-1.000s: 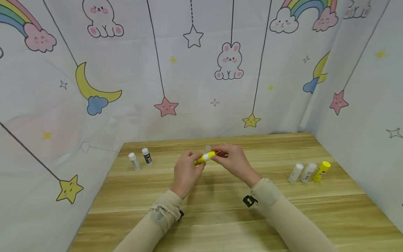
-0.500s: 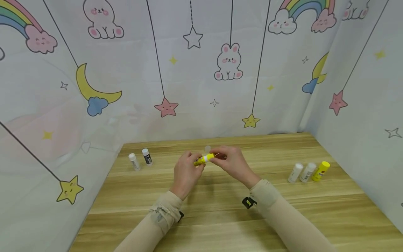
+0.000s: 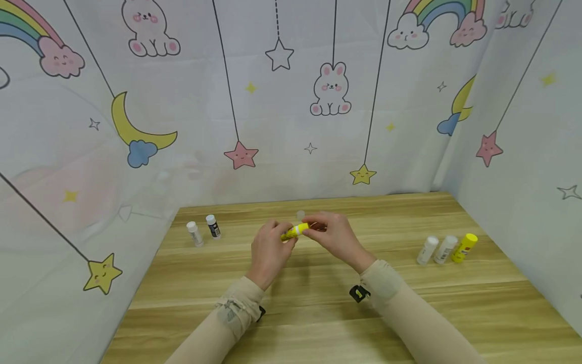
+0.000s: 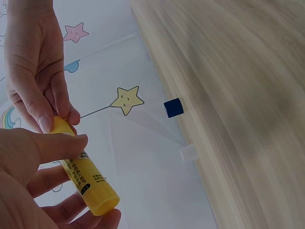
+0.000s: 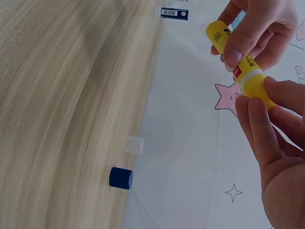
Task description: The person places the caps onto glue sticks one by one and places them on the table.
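Over the middle of the table, my left hand (image 3: 272, 253) grips a yellow glue stick (image 4: 88, 181) by its body between thumb and fingers. My right hand (image 3: 338, 237) pinches the stick's yellow cap (image 5: 257, 89) at the other end. A narrow white collar (image 5: 251, 76) shows between cap and body. The stick is held tilted in the air. Behind the hands, a translucent cap (image 5: 134, 145) and a dark blue cap (image 5: 121, 178) stand on the table; the head view shows only the translucent one, the blue being hidden there.
Two white-capped glue sticks, one pale (image 3: 194, 234) and one dark-labelled (image 3: 213, 227), stand at the back left of the wooden table (image 3: 300, 323). Two whitish sticks (image 3: 428, 251) and a yellow glue stick (image 3: 465, 247) stand at the right. A printed curtain (image 3: 282, 116) surrounds the table.
The yellow cap has moved closer to the glue stick's body, with the right hand shifting slightly left. Less of the white collar shows. The left hand has stayed nearly still.
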Demonstrator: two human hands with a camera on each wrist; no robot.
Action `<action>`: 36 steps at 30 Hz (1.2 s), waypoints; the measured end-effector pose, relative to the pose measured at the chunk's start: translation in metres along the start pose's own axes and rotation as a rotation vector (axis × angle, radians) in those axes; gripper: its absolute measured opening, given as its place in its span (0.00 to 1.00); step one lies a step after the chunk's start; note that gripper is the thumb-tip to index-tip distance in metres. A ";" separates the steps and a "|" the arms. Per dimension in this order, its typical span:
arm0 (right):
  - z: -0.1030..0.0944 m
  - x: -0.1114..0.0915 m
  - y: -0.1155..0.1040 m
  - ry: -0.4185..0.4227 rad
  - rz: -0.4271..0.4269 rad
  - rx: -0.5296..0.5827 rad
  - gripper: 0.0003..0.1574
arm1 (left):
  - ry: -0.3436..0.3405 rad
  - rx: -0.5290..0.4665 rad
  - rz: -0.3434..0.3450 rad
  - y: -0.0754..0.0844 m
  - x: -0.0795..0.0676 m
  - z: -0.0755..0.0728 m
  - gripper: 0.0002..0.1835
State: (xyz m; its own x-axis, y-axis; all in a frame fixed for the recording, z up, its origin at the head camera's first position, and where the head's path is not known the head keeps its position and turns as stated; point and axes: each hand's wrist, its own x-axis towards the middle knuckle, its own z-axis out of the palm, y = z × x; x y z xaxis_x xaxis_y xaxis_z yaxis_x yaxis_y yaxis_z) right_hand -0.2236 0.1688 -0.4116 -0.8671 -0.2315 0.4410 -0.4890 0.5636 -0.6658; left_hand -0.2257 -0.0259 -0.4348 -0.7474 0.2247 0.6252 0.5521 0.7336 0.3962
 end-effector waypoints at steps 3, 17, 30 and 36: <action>0.000 0.000 -0.001 0.000 0.008 0.000 0.17 | -0.001 0.005 0.004 0.001 0.000 -0.001 0.13; 0.003 0.002 -0.001 -0.005 0.003 0.006 0.17 | -0.004 0.010 0.018 0.002 0.000 -0.005 0.15; 0.002 -0.003 -0.002 -0.023 0.023 0.031 0.14 | 0.017 0.107 0.093 0.010 -0.003 -0.003 0.15; -0.002 -0.007 -0.007 -0.027 0.051 0.028 0.13 | 0.062 0.150 0.130 0.019 -0.009 -0.003 0.13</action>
State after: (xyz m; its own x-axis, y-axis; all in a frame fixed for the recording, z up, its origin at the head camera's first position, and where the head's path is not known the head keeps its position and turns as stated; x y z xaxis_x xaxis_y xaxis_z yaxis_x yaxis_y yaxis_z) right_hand -0.2139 0.1679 -0.4088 -0.8931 -0.2249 0.3897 -0.4463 0.5531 -0.7035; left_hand -0.2077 -0.0165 -0.4307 -0.6467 0.2874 0.7065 0.5778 0.7892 0.2080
